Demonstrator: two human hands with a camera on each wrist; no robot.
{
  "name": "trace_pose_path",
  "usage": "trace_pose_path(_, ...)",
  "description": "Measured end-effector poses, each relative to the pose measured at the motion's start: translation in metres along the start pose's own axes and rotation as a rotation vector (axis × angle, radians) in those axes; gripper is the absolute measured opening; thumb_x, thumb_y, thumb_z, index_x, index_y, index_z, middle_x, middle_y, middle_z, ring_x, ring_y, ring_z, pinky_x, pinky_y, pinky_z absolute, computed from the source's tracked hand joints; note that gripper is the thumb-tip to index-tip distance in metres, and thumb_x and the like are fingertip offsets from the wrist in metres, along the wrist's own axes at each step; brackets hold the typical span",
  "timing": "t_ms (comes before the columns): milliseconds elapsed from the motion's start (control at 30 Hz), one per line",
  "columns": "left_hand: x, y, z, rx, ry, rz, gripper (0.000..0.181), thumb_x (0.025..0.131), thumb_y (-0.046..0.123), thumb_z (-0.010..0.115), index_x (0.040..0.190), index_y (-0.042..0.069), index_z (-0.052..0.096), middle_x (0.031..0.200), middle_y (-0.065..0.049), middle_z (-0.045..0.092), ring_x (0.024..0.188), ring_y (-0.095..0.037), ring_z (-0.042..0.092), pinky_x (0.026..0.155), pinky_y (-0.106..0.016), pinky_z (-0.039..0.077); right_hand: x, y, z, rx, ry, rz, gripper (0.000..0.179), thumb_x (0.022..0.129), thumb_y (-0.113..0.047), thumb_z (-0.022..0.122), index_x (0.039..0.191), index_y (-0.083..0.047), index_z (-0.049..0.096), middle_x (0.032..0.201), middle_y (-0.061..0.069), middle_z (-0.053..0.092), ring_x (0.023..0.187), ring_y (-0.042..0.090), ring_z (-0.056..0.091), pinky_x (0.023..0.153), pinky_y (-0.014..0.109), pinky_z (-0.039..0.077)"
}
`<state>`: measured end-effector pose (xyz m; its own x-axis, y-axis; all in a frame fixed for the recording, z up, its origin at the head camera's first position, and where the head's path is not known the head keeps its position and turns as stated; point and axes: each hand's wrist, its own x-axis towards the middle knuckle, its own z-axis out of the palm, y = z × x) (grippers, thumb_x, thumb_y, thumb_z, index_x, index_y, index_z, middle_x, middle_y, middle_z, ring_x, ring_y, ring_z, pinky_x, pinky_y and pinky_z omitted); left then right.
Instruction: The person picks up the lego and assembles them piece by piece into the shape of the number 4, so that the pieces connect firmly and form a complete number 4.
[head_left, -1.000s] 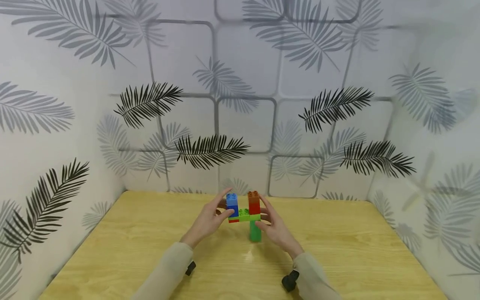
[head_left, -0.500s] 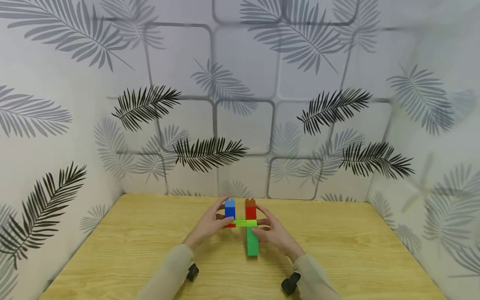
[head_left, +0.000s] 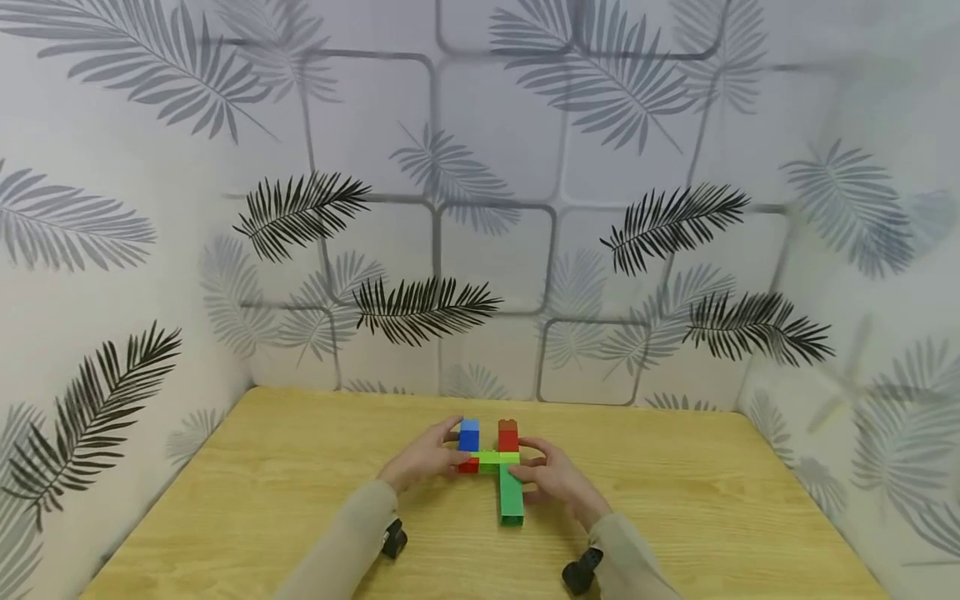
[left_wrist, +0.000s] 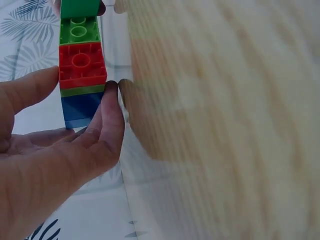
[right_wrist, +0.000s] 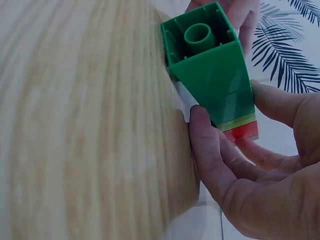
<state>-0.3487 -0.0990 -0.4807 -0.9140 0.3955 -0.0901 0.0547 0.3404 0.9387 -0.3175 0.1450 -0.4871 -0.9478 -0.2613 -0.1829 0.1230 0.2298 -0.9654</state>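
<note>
Both hands hold one structure of joined toy building bricks, tilted back so its undersides face the person. A lime-green bar (head_left: 489, 457) links its two sides. On the left side are blue bricks (head_left: 469, 440) over a red brick (head_left: 468, 467); on the right, a red brick (head_left: 508, 442) topped by a brown one. A long green column (head_left: 512, 493) extends from the bar's right end, its hollow end facing the right wrist camera. My left hand (head_left: 429, 457) pinches the blue and red end between thumb and fingers. My right hand (head_left: 561, 480) grips the green column near the bar.
The structure is held close over a wood-grain table (head_left: 675, 500). Behind it stands a pale wall (head_left: 495, 250) with a leaf pattern. Black wrist devices (head_left: 581, 571) sit under both sleeves.
The structure has tipped back and come lower. Its green column now points more toward the person, showing its hollow end, and the top studs are less visible. Both hands keep their hold.
</note>
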Motion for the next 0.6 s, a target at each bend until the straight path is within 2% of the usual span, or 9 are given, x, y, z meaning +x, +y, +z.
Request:
trace_pose_path(100, 0.0002, -0.0040, -0.0013, -0.012, 0.007, -0.024, 0.075, 0.096, 0.012, 0.063, 0.157, 0.008, 0.019, 0.152, -0.028, 0.034, 0.119, -0.034, 0.058, 0.084, -0.039, 0.056, 0.0043, 0.0007, 0.0044, -0.014, 0.006, 0.018, 0.067, 0.093, -0.016, 0.068, 0.150, -0.006, 0.035, 0.137, 0.030, 0.048, 0.099, 0.021, 0.064, 0.082, 0.042, 0.058)
trace_pose_path(200, 0.0035, -0.0030, -0.0002, -0.025, -0.005, -0.046, 0.074, 0.097, 0.012, 0.060, 0.158, 0.008, 0.018, 0.154, -0.028, 0.032, 0.131, -0.039, 0.049, 0.093, -0.044, 0.053, 0.0061, 0.0015, 0.0026, -0.004, 0.012, 0.026, 0.067, 0.093, -0.017, 0.069, 0.149, -0.005, 0.036, 0.139, 0.029, 0.047, 0.101, 0.022, 0.064, 0.082, 0.042, 0.058)
trace_pose_path(300, 0.0046, -0.0011, -0.0003, -0.022, -0.019, -0.067, 0.072, 0.099, 0.015, 0.058, 0.158, 0.008, 0.016, 0.155, -0.028, 0.029, 0.137, -0.041, 0.042, 0.100, -0.050, 0.048, 0.0074, 0.0009, 0.0019, 0.019, 0.018, 0.025, 0.068, 0.091, -0.017, 0.070, 0.149, -0.004, 0.036, 0.139, 0.028, 0.047, 0.105, 0.024, 0.063, 0.083, 0.042, 0.058)
trace_pose_path(600, 0.0034, 0.0046, 0.0065, 0.089, -0.019, -0.102, 0.071, 0.100, 0.019, 0.056, 0.157, 0.004, 0.017, 0.156, -0.024, 0.031, 0.137, -0.041, 0.040, 0.108, -0.055, 0.038, 0.0060, 0.0051, 0.0017, 0.039, 0.029, 0.020, 0.069, 0.092, -0.016, 0.069, 0.150, -0.003, 0.035, 0.139, 0.028, 0.048, 0.102, 0.021, 0.064, 0.081, 0.040, 0.058)
